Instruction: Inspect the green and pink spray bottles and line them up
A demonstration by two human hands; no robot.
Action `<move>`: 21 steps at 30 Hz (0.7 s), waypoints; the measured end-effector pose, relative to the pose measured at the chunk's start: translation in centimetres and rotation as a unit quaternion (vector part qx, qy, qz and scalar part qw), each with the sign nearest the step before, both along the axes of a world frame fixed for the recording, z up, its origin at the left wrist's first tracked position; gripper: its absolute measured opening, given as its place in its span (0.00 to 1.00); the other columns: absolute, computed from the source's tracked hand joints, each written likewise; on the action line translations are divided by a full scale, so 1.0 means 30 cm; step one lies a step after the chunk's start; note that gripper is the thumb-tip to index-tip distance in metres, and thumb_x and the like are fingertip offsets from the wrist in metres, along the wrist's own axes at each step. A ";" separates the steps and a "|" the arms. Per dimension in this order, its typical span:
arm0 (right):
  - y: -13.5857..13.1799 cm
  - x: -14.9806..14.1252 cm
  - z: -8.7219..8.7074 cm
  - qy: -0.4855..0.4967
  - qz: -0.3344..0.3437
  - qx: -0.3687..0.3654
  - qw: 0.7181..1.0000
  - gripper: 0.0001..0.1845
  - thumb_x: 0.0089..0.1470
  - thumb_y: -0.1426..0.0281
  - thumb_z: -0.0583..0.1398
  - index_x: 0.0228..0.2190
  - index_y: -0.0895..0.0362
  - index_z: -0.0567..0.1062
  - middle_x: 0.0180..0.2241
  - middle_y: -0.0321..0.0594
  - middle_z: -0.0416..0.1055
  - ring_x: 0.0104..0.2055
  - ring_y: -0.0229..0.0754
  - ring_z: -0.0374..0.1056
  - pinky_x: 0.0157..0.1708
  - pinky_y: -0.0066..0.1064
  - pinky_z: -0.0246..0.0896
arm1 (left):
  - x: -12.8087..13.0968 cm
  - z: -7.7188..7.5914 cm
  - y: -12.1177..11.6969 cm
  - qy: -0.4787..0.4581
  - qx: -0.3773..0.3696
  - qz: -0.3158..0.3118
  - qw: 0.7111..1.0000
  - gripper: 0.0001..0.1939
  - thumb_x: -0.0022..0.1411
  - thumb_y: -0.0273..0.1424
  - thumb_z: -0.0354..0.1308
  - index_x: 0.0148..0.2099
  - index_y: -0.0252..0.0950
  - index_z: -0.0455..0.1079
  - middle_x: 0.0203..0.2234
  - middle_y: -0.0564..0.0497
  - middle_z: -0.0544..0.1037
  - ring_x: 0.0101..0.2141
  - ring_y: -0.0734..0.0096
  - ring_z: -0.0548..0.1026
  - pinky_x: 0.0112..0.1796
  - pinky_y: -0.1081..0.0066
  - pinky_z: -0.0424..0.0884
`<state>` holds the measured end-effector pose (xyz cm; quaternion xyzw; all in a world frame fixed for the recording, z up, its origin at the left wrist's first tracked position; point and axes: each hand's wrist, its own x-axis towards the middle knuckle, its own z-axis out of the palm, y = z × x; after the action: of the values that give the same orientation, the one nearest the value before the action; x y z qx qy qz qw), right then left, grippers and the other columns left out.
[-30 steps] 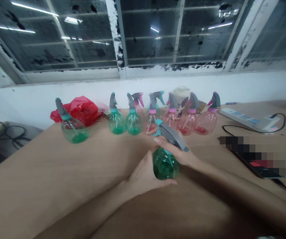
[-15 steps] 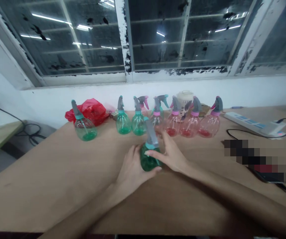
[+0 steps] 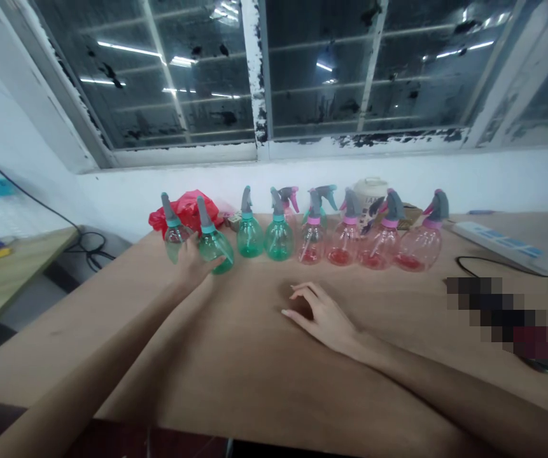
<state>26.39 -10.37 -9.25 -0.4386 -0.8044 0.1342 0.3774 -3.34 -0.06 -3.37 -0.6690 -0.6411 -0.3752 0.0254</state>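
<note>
My left hand [image 3: 192, 261] is wrapped round the lower left side of a green spray bottle [image 3: 217, 247] with a grey trigger head, at the left of the row. Just beyond the fingers stands another green spray bottle [image 3: 174, 238], partly hidden by the hand. Over the table's middle, my right hand [image 3: 324, 318] holds nothing, its fingers curved and apart from the thumb. Two more green spray bottles, one at the left [image 3: 249, 238] and one beside it [image 3: 279, 240], stand upright in the row. To their right are several pink spray bottles [image 3: 343, 245] with red liquid inside.
Behind the row are a red plastic bag [image 3: 195, 210], a pale lidded container [image 3: 372, 191] and two more spray heads. A white power strip [image 3: 498, 245] with a black cable lies at the right. A lower side table [image 3: 20, 273] stands at the left.
The green spray bottle has moved from between both hands at the table's middle to the left end of the row, in my left hand. My right hand has let go of it.
</note>
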 end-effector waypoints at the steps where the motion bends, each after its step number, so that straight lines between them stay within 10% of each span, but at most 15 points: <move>1: 0.000 0.000 -0.001 -0.001 0.001 0.001 1.000 0.11 0.54 0.61 0.57 0.36 0.54 0.68 0.42 0.43 0.67 0.47 0.47 0.66 0.47 0.44 0.62 | 0.003 0.002 0.019 -0.005 -0.001 0.002 1.000 0.36 0.45 0.39 0.64 0.53 0.33 0.52 0.48 0.40 0.66 0.51 0.46 0.65 0.50 0.52 0.62; 14: 0.000 -0.005 -0.001 -0.020 0.026 0.008 0.999 0.09 0.55 0.62 0.57 0.34 0.55 0.69 0.38 0.41 0.69 0.43 0.45 0.66 0.44 0.39 0.63 | 0.091 0.023 0.071 -0.044 0.068 0.030 0.996 0.41 0.45 0.29 0.65 0.57 0.33 0.46 0.52 0.34 0.59 0.53 0.48 0.62 0.52 0.52 0.60; 21: 0.009 -0.006 -0.017 -0.028 0.019 0.019 0.999 0.12 0.55 0.60 0.56 0.33 0.56 0.70 0.35 0.41 0.69 0.41 0.44 0.66 0.42 0.39 0.62 | 0.211 0.017 0.018 -0.025 0.139 -0.051 0.989 0.25 0.55 0.33 0.56 0.53 0.35 0.53 0.49 0.42 0.63 0.52 0.57 0.63 0.52 0.57 0.62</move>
<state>26.22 -10.09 -9.75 -0.4196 -0.8251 0.1140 0.3606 2.99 0.48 -2.87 -0.6812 -0.5485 -0.4777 0.0834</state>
